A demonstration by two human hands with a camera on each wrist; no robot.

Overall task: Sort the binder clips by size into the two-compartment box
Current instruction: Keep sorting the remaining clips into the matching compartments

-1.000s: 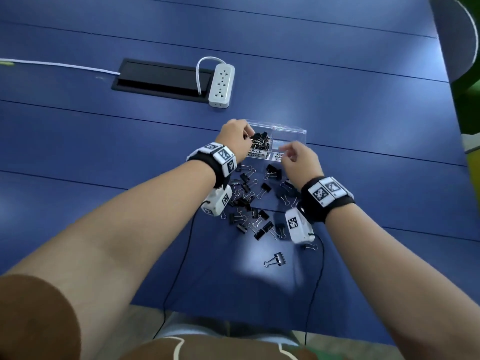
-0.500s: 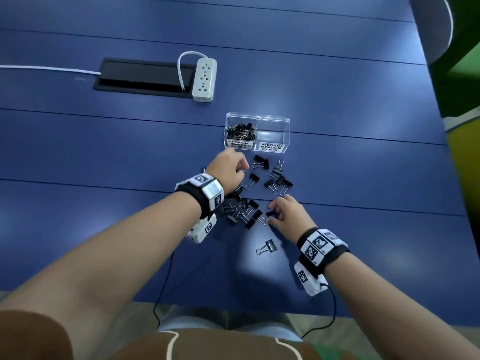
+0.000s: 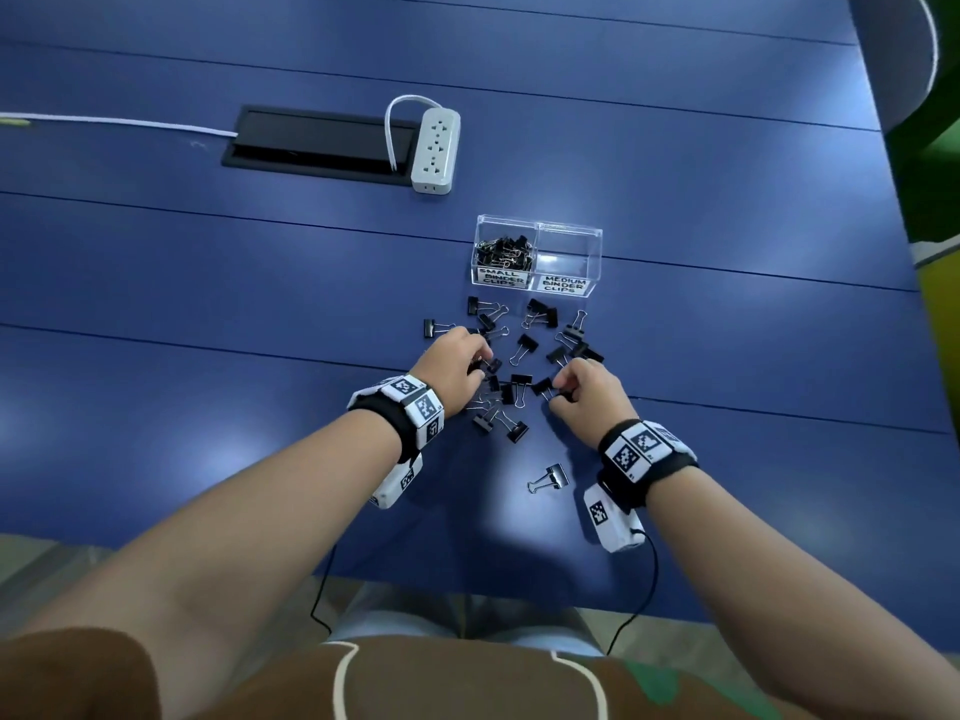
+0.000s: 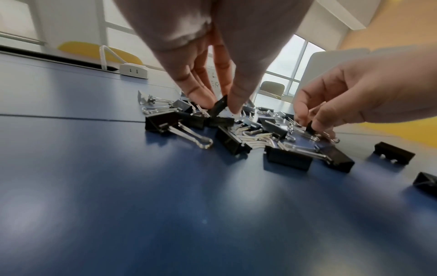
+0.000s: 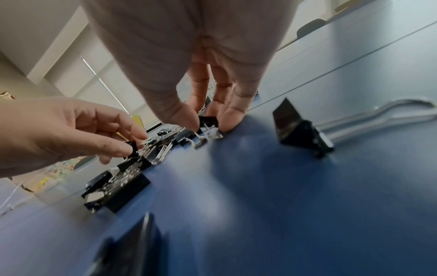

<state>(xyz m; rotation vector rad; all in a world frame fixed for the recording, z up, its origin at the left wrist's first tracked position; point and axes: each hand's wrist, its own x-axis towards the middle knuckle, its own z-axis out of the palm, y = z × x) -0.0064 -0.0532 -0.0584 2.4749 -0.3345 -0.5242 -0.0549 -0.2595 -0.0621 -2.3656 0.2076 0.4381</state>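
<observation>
A clear two-compartment box [image 3: 538,227] stands on the blue table. Its left half, labelled small, holds several small black clips [image 3: 505,252]; the right half [image 3: 570,254], labelled medium, looks bare. A scatter of black binder clips [image 3: 522,348] lies in front of the box. My left hand [image 3: 480,363] pinches a small clip [image 4: 220,106] at the pile's left side. My right hand [image 3: 558,389] pinches another small clip [image 5: 208,121] at the pile's right side, just above the tabletop. One larger clip [image 3: 549,478] lies alone nearer to me.
A white power strip [image 3: 435,150] and a black cable hatch [image 3: 317,145] lie at the far left, with a white cable running off left. A chair [image 3: 893,59] stands at the far right corner. The table's near edge [image 3: 467,584] runs below my wrists.
Both hands have come back from the box to the pile of clips. Each now pinches a small clip there.
</observation>
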